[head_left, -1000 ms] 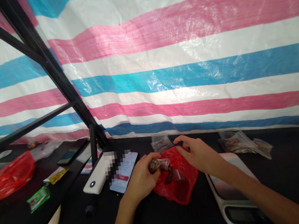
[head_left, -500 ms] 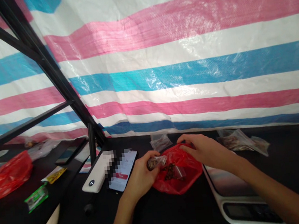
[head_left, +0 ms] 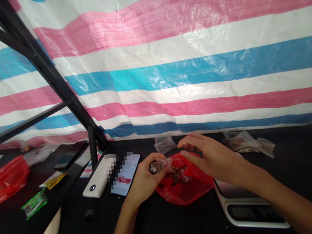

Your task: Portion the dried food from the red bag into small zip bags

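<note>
My left hand (head_left: 145,180) is closed around a small clear plastic bag (head_left: 156,166) with brown bits in it, at the left rim of a red plastic bag (head_left: 182,196). The red bag lies open on the black table, with loose brown pieces (head_left: 179,176) and a bit of clear plastic inside. Over the red bag's right rim is my right hand (head_left: 205,154), thumb and fingers apart, with nothing seen between them. Under my right forearm a kitchen scale (head_left: 252,211) is partly hidden.
Behind the red bag lies a clear zip bag (head_left: 164,144); more filled clear bags (head_left: 247,144) lie at the back right. Left of my hand are a phone (head_left: 125,175) and a white power bank (head_left: 99,178). A black metal frame (head_left: 53,81) rises at the left.
My right hand has lifted off the red bag's rim and its fingers have opened. My left hand still holds the small clear bag. The view has shifted slightly.
</note>
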Motion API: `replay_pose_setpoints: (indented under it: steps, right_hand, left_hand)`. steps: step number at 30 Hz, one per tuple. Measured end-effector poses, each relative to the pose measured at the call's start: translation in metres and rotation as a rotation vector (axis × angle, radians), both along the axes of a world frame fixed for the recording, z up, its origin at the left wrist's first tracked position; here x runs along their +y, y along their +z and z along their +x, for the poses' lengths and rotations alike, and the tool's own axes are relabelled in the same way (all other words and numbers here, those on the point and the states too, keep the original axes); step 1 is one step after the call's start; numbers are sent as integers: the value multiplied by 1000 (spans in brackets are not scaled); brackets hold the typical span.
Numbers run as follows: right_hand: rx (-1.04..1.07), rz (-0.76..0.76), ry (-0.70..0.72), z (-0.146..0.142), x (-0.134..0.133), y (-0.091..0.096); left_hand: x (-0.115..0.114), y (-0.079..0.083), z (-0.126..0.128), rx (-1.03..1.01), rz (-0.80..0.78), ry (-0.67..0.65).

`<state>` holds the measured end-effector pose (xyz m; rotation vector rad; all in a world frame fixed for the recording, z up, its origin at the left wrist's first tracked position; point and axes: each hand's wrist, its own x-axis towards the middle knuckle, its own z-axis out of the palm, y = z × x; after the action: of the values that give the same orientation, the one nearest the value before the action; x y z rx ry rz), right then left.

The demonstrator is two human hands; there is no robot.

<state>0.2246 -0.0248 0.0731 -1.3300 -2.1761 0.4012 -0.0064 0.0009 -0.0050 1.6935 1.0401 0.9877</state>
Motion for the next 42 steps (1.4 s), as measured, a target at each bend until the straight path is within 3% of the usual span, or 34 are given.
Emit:
replay_pose_setpoints:
  steps: [6,11,17,22,23,25,27,29,32,36,39,42]
  right_hand:
    - [25,-117,39,-6,-5,2]
    - [12,-189,70,-17,-6,-7]
    - [142,-144,120,-24,-1,-11]
    - [154,-71,169,-21,-1,-9]
    - [147,-59,161,-19,-2,-6]
    - [139,-41,138,-12,-2,1]
    - [147,-26,103,-3,-3,11]
    - [169,-29,60,6,-5,20]
    - [179,-63,-2,16,-7,26]
    - [101,-57,-59,17,-9,22]
    - [126,-47,-35,12,-11,21]
    - [135,-3,-4,8,-15,24]
  left_hand:
    - [0,9,0,-127,-76,23]
    - [1,4,-2,-269,-94,49]
    - [-3,0,3,-379,-187,-34]
    - [-5,7,2,-303,-126,-181]
    - [-7,7,0,-264,-91,-176]
    - [-16,6,-4,-126,10,-47]
    - [-32,4,-5,113,162,303]
    - [-52,3,0,342,242,521]
    - [-76,5,19,655,170,496]
    - [-78,6,38,930,70,382]
    - [-73,5,32,739,64,352]
    - [-73,8,24,233,65,350]
